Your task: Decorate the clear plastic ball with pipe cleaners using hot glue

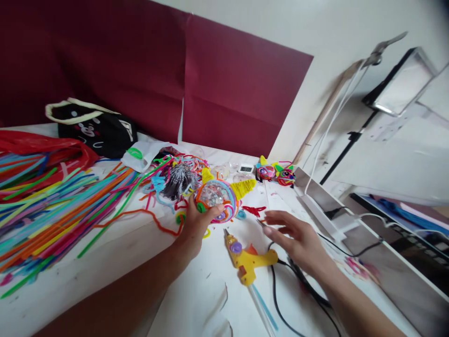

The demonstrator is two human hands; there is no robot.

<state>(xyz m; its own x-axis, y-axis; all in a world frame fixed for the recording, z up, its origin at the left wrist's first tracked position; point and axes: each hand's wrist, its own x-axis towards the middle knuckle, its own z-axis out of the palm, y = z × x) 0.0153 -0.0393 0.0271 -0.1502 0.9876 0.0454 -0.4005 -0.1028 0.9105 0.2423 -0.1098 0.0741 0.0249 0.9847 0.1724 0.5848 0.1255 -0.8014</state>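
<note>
White surface [115, 262] carries the work; I note it runs to a right edge beside a pale ledge [351, 234], with a maroon backdrop [210, 89] closing the far side. My left hand [196, 224] is clamped from below and behind on a clear glittering ball wound with coloured pipe cleaners [215, 200], its grip closed around the near side; a yellow cone [243, 187] juts from the ball toward the right. The ball sits just above the surface, near its middle. My right hand [298, 236] hovers flat, fingers spread and holding nothing, just right of a yellow glue gun [249, 263] lying on the surface. The gun's black cable [277, 299] trails toward the near edge. A red pipe-cleaner shape [254, 209] lies between the ball and the right hand. Left of the ball, a spread of loose pipe cleaners [52, 206] covers the surface. Bare surface shows in front of the left forearm. Two small finished figures [277, 174] stand at the far right corner. A black bag [94, 128] rests at the far left.
</note>
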